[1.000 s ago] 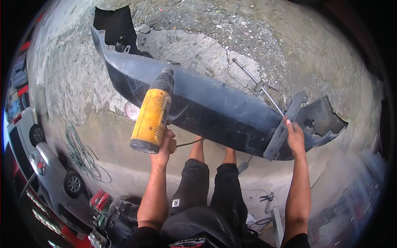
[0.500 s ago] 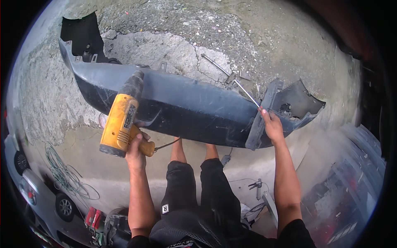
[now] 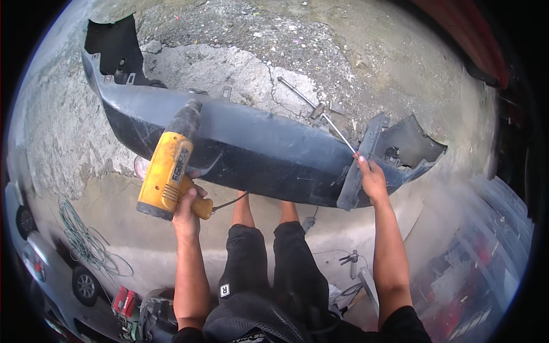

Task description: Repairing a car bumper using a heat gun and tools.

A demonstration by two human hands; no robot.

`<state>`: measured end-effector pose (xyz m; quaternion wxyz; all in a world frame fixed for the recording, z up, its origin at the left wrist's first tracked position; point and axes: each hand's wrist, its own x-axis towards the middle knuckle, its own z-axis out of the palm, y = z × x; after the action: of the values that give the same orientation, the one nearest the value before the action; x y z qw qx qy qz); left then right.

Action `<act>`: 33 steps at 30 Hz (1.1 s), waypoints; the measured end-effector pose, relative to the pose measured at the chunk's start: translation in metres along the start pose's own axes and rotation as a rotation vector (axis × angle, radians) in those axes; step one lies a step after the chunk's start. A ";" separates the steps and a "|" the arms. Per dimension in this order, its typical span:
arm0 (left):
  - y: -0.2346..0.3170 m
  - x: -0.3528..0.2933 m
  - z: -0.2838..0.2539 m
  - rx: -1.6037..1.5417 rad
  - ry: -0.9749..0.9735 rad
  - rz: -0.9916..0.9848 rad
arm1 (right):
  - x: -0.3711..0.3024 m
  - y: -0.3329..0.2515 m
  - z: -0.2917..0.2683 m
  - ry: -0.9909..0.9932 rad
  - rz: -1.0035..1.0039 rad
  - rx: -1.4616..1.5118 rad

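A dark grey car bumper (image 3: pixel 257 143) stretches across the view in front of my legs. My left hand (image 3: pixel 187 214) grips the handle of a yellow heat gun (image 3: pixel 166 171), whose dark nozzle points away from me over the bumper's left part. Near the bumper's right end, my right hand (image 3: pixel 373 180) is closed on the red end of a slim metal rod tool (image 3: pixel 340 132); its exact kind is unclear. The rod slants away to the left, past a small dark block (image 3: pixel 319 111). Beside that hand, a dark grey strip (image 3: pixel 360 166) lies crosswise over the bumper.
Rough, cracked concrete (image 3: pixel 217 68) lies beyond the bumper. A coiled green hose (image 3: pixel 86 240) and a silver car (image 3: pixel 54 274) are at the left. Clear plastic sheeting (image 3: pixel 474 251) spreads at the lower right, near a small metal hand tool (image 3: pixel 353 260).
My right hand and the rod have shifted slightly left and toward me. The heat gun stays nearly in place over the bumper, still in my left hand.
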<state>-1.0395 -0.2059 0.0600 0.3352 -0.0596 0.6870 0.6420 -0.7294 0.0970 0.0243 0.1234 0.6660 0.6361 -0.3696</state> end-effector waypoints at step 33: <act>-0.003 0.004 0.002 -0.046 0.019 -0.035 | -0.009 -0.006 -0.002 -0.039 0.021 0.092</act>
<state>-1.0401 -0.2037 0.0554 0.3382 -0.0852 0.6742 0.6510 -0.7339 0.0929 0.0335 0.1091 0.6702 0.6088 -0.4102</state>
